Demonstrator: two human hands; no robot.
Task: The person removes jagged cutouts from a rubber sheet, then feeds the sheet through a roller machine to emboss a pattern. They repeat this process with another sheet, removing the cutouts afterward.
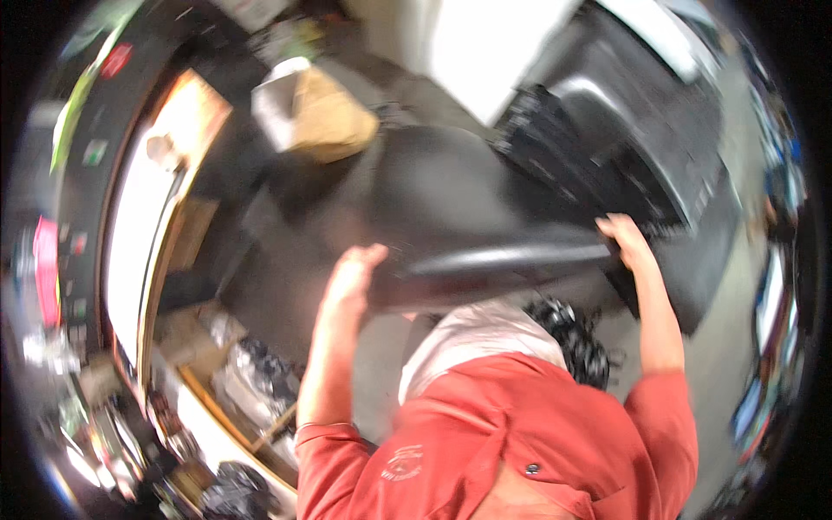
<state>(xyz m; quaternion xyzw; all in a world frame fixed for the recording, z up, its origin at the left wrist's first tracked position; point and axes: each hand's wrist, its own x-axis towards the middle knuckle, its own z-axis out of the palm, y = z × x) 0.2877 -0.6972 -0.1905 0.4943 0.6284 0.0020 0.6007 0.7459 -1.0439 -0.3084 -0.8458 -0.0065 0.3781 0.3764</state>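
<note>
A large black glossy object [451, 199], like a moulded cover or tray, is held up in front of me. My left hand [354, 277] grips its near-left edge. My right hand [626, 241] grips its right edge near a black ribbed part [555, 139]. Both forearms come up from red sleeves [520, 433]. The picture is blurred by motion, so the object's exact kind is unclear. A white cloth [477, 334] hangs at my chest below the object.
A tan paper bag in a white box [316, 113] lies beyond the object. A bright shelf or counter edge [143, 251] curves along the left, with cluttered items [243, 373] beneath. A dark machine [650, 113] stands at the upper right.
</note>
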